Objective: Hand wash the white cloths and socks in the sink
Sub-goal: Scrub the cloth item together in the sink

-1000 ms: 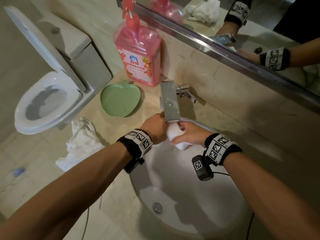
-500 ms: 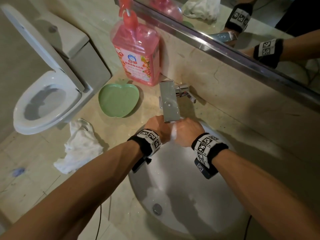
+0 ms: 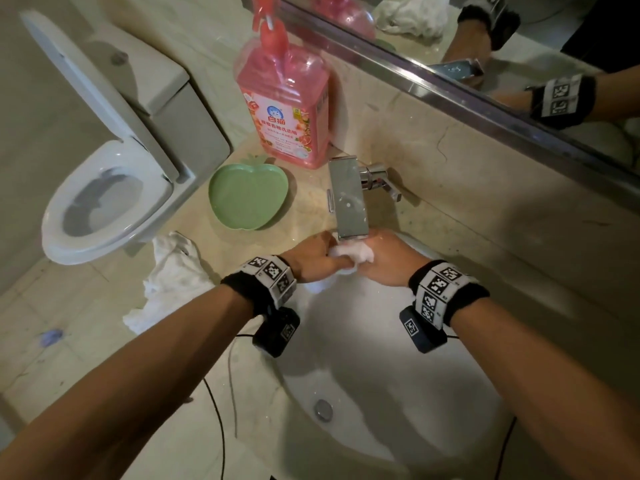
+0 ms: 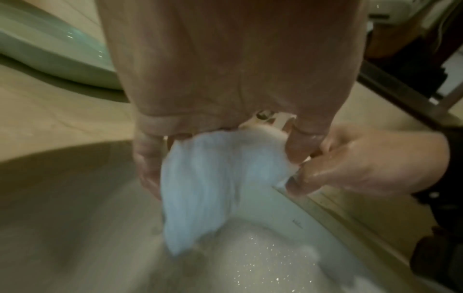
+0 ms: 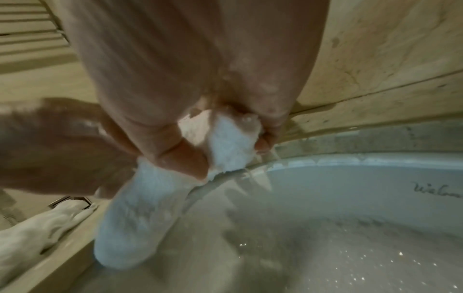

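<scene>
Both hands meet just below the faucet (image 3: pixel 348 199), in the upper middle of the head view, over the far edge of the white sink (image 3: pixel 381 393). The left hand (image 3: pixel 310 259) and the right hand (image 3: pixel 389 261) hold one white sock (image 3: pixel 351 253) between them, so that only a small bunched part shows between the knuckles from above.

In the left wrist view, the left hand's fingers (image 4: pixel 148 158) curl round the upper part of the sock (image 4: pixel 213 188), whose free end hangs down toward the basin. The right hand (image 4: pixel 371 162) comes in from the right of that frame and pinches the sock's edge.

In the right wrist view, the right hand's fingers (image 5: pixel 185 156) are curled tight on a wad of the sock (image 5: pixel 150 218), and the rest hangs down to lower left over the sink (image 5: pixel 350 198), where specks of foam or water glint in the bowl.

On the stone surface (image 3: pixel 194 393), left of the sink, lies a crumpled white cloth (image 3: pixel 173 278). Farther up sit a green apple-shaped dish (image 3: pixel 247 199) and, just behind it, a pink pump bottle (image 3: pixel 284 109). A toilet (image 3: pixel 110 188) with its lid raised fills the upper left. A mirror (image 3: pixel 519 46) runs along the upper right.
</scene>
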Available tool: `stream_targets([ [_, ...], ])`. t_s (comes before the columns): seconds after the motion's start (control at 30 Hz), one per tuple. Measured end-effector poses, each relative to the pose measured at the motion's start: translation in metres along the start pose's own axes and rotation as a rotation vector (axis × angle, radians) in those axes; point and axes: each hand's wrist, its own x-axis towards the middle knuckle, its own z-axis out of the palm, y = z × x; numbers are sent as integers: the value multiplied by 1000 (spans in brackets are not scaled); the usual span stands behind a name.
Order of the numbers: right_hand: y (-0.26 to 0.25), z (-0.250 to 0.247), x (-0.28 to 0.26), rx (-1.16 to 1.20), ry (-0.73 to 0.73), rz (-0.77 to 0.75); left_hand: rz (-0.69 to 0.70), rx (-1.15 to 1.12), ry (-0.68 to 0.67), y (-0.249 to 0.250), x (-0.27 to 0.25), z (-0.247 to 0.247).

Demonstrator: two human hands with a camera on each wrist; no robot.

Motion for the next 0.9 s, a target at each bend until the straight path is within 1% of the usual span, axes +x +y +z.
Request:
stream_targets([
  [0.03,-3,2,-1,40,25,-86,14,-6,16,0,-4,1],
  [0.07,-5,5,0,63,37,-123,37,-22,43,-2,-7,4],
  [0.1,-7,9,2,61,36,-111,44,-55,86,-3,-11,7],
  [0.17,-13,17,6,-7,38,34,40,-169,163,-7,-17,10],
  [0.2,-15,20,7,6,79,96,30,-203,184,-10,-18,11],
  [0.23,-15,24,7,74,146,129,11,-221,197,-13,-19,12],
  [0.3,-18,26,6,201,301,159,-60,-277,225,-23,-20,12],
  [0.37,-25,28,4,293,380,150,-110,-347,283,-27,-23,11],
  [0.47,-31,31,1,540,340,175,-96,-344,361,-31,-20,10],
  [0.53,-30,32,1,615,322,185,-86,-342,347,-31,-18,7],
  [0.63,-20,29,0,558,365,226,-78,-313,315,-30,-15,6],
  [0.7,-14,29,-2,575,392,265,-68,-248,362,-26,-14,11],
  [0.77,-9,30,-5,479,397,253,-70,-183,418,-21,-13,17],
  [0.8,-7,31,-7,424,384,234,-67,-180,420,-19,-12,20],
  [0.9,-4,31,-13,320,346,202,-48,-195,330,-12,-10,20],
])
